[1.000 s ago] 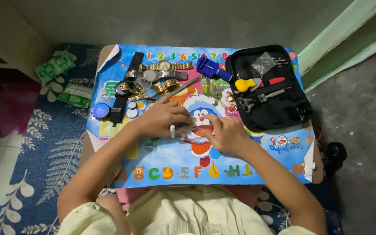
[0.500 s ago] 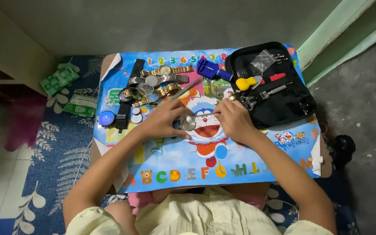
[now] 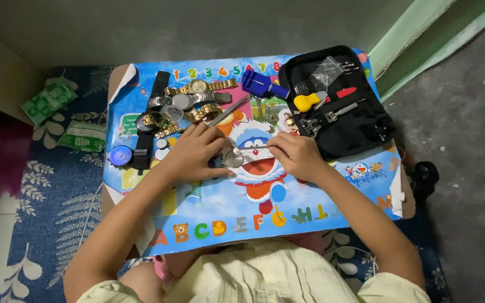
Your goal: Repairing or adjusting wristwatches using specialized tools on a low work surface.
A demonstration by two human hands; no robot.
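Both hands sit slightly lower on the mat than half a second ago, round watch case still between them. Left hand (image 3: 195, 151) fingers curled, pinching the silver watch case (image 3: 233, 157) at mat centre. Right hand (image 3: 296, 156) closed on a thin tool (image 3: 254, 149) touching the case. Colourful cartoon mat (image 3: 225, 224) covers the surface. Watches pile (image 3: 183, 109) beyond left hand; black tool pouch (image 3: 360, 126) beyond right.
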